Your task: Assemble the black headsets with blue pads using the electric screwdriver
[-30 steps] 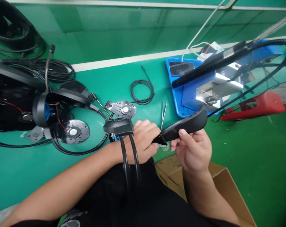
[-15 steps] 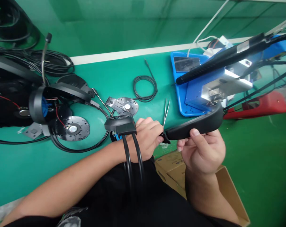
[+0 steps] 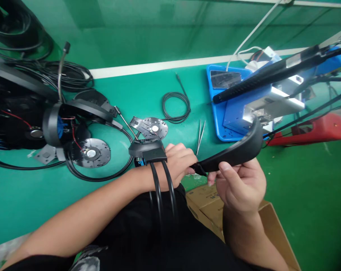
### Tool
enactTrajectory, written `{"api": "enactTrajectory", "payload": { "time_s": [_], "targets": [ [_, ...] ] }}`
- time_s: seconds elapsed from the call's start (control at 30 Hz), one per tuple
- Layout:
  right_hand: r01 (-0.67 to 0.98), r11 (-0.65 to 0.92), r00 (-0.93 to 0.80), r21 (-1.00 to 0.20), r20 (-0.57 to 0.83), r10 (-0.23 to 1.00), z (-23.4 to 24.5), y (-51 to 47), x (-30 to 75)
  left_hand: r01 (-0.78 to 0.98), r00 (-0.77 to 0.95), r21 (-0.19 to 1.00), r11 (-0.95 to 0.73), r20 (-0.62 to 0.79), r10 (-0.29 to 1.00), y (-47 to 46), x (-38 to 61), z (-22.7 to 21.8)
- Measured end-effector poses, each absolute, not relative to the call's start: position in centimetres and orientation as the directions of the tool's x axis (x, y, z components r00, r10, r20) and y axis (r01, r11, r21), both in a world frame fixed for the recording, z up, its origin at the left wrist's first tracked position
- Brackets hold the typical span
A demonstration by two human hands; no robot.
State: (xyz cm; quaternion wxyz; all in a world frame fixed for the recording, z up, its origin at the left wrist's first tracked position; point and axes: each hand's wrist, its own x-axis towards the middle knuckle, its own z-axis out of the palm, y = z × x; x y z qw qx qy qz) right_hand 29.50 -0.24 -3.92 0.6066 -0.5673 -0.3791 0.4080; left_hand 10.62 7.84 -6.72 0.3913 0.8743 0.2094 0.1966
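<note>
My right hand (image 3: 241, 184) holds a curved black headband pad (image 3: 232, 152), with the thumb on its near side and the fingers underneath. Closed round the pad's narrow left end is my left hand (image 3: 180, 162), which partly hides that end. Over my left wrist lie a black headset earcup (image 3: 148, 149) with a microphone boom and two thin black headband rods (image 3: 157, 184) that curve down toward my body. Blue wiring or parts show at the earcup's underside. A pair of tweezers (image 3: 200, 137) lies on the green table, just beyond my hands.
A round speaker plate (image 3: 159, 128) and a coiled black cable (image 3: 170, 114) lie beyond my left hand. Headset parts and another speaker plate (image 3: 101, 154) crowd the left. At right are a blue tray (image 3: 218, 131), a soldering iron handle (image 3: 261, 77) and a red tool (image 3: 314, 130). Cardboard boxes (image 3: 207, 197) stand below.
The pad's right end has tilted upward, and its curved side now shows more. Both hands keep their hold. The whole view has shifted slightly.
</note>
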Motion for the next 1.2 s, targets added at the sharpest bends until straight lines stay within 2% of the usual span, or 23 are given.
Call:
{"api": "enactTrajectory", "payload": {
  "time_s": [0.17,0.27,0.4,0.5,0.6,0.67,0.77,0.83,0.93,1.03,1.1,1.2],
  "targets": [
    [-0.073,-0.08,0.269,-0.994,-0.097,0.958,-4.2,-1.7,30.7,0.174,0.817,0.699,-0.694,0.29,0.498,7.2,10.6,-7.7],
    [0.027,-0.107,0.112,-0.994,-0.103,0.988,-4.4,-2.1,31.2,0.167,0.809,0.624,-0.763,0.355,0.468,6.7,10.6,-8.1],
    [0.245,0.035,-0.048,-0.969,0.024,0.999,-5.1,-2.6,31.0,0.112,0.821,0.471,-0.875,0.452,0.349,6.3,10.3,-8.4],
    [0.329,0.145,-0.099,-0.933,0.118,0.988,-6.2,-3.8,30.7,0.102,0.817,0.376,-0.921,0.496,0.293,5.7,9.4,-8.4],
    [0.361,0.22,-0.143,-0.906,0.18,0.973,-7.5,-5.2,30.9,0.234,0.786,0.377,-0.896,0.47,0.403,4.5,7.3,-8.1],
    [0.39,0.203,-0.142,-0.898,0.159,0.977,-8.2,-5.8,31.1,0.328,0.735,0.426,-0.843,0.446,0.511,3.4,5.3,-8.0],
    [0.431,0.108,-0.102,-0.896,0.07,0.992,-9.1,-6.3,31.1,0.375,0.678,0.5,-0.781,0.427,0.599,2.2,2.2,-7.8],
    [0.402,-0.002,-0.052,-0.916,-0.025,0.998,-9.5,-6.5,30.6,0.418,0.69,0.514,-0.749,0.357,0.63,1.9,0.5,-7.9],
    [0.155,-0.267,0.115,-0.951,-0.251,0.961,-10.1,-6.5,29.4,0.482,0.726,0.493,-0.724,0.238,0.646,1.7,-1.0,-8.0],
    [-0.169,-0.473,0.216,-0.865,-0.501,0.838,-10.3,-6.1,28.2,0.511,0.755,0.457,-0.728,0.165,0.634,1.5,-1.1,-8.2],
    [-0.246,-0.559,0.189,-0.792,-0.605,0.773,-10.3,-5.7,27.7,0.521,0.763,0.432,-0.736,0.15,0.629,1.5,-0.9,-8.2],
    [-0.258,-0.662,0.07,-0.703,-0.697,0.713,-9.9,-5.4,27.5,0.512,0.761,0.418,-0.75,0.184,0.622,1.5,-0.6,-8.0]
  ]
}}
